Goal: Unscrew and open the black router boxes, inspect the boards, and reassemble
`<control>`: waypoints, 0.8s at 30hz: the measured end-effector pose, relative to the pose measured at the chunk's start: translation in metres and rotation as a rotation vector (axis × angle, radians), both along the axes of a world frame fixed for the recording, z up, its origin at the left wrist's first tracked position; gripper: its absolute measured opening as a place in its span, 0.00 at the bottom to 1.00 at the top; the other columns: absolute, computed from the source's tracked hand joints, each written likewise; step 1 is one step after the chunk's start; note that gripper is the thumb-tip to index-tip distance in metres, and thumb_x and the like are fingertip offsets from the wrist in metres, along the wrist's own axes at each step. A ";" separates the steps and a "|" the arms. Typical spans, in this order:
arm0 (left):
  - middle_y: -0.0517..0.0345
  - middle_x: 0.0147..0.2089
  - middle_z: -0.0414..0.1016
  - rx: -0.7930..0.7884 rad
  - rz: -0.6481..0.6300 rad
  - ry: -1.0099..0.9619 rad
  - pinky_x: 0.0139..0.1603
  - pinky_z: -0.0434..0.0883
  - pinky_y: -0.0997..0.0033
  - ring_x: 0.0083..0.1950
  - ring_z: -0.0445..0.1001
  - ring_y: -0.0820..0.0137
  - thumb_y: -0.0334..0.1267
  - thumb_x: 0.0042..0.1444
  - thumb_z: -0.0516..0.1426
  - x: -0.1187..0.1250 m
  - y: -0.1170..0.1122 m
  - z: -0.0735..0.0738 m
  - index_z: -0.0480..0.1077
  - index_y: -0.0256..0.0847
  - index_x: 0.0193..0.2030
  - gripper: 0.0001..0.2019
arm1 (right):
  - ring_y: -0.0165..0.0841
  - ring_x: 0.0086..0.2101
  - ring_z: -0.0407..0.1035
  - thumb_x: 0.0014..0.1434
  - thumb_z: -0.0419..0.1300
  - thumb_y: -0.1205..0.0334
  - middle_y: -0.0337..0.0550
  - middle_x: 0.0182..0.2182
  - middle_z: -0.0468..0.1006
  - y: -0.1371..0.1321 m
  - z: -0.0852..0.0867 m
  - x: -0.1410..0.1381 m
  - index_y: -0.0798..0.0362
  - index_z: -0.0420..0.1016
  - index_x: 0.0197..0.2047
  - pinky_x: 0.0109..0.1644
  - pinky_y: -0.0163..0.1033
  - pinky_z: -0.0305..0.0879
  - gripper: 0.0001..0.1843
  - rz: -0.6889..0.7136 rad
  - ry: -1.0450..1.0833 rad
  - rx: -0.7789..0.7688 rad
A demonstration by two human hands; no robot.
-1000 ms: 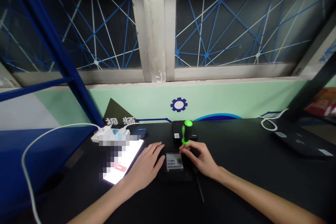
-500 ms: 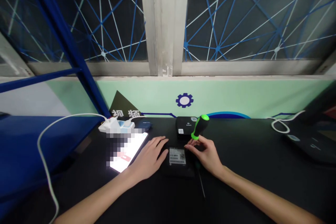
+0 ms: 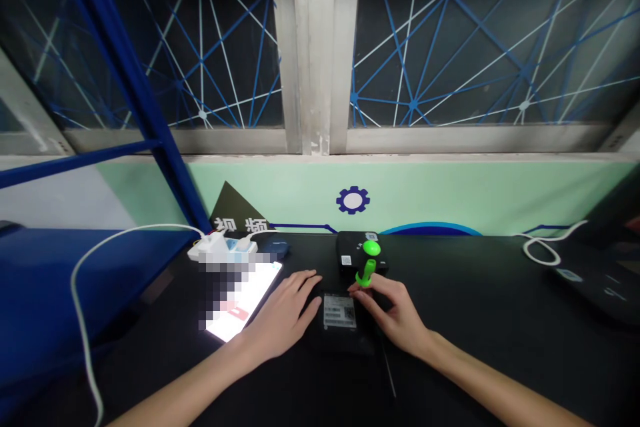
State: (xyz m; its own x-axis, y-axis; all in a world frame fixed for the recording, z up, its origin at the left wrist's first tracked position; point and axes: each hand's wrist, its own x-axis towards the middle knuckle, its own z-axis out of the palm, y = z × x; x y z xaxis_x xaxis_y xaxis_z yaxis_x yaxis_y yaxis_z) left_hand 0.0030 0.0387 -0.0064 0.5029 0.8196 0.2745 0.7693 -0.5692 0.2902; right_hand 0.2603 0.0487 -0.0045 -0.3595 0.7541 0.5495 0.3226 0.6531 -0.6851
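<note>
A small black box (image 3: 345, 345) lies on the black table with a white printed label (image 3: 339, 311) facing up. My right hand (image 3: 395, 313) pinches a green-and-black screwdriver (image 3: 369, 269) low down, at the box's far right corner. The handle points up; the tip is hidden by my fingers. To the left of the box, my left hand (image 3: 287, 313) lies with fingers stretched out, its thumb and fingertips by the box's left edge. A second screwdriver's thin shaft (image 3: 389, 367) shows on the table beside the box, partly under my right hand.
Another black box (image 3: 353, 255) stands behind the screwdriver. On the left lie a lit phone (image 3: 250, 300), a white power strip (image 3: 223, 248) with plugs and cable, and a dark blue object (image 3: 277, 249). A black device (image 3: 595, 290) and white cable (image 3: 543, 253) sit at the right.
The screwdriver's handle has tilted from leaning right to nearly upright, its end turned toward me. The whole view has shifted slightly. My left hand stays by the box.
</note>
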 end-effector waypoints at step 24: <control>0.53 0.68 0.65 0.011 -0.008 0.004 0.66 0.65 0.56 0.68 0.64 0.60 0.48 0.74 0.45 -0.001 0.002 0.000 0.61 0.47 0.68 0.20 | 0.34 0.32 0.74 0.67 0.60 0.58 0.42 0.33 0.81 0.001 -0.003 0.000 0.52 0.75 0.36 0.40 0.37 0.70 0.08 -0.003 0.115 -0.098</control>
State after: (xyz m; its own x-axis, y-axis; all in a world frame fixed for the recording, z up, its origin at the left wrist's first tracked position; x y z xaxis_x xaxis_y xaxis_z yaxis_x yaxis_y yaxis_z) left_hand 0.0020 0.0404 -0.0060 0.5105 0.8124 0.2819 0.7657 -0.5786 0.2809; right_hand 0.2599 0.0495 -0.0076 -0.2961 0.8073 0.5105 0.2398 0.5801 -0.7784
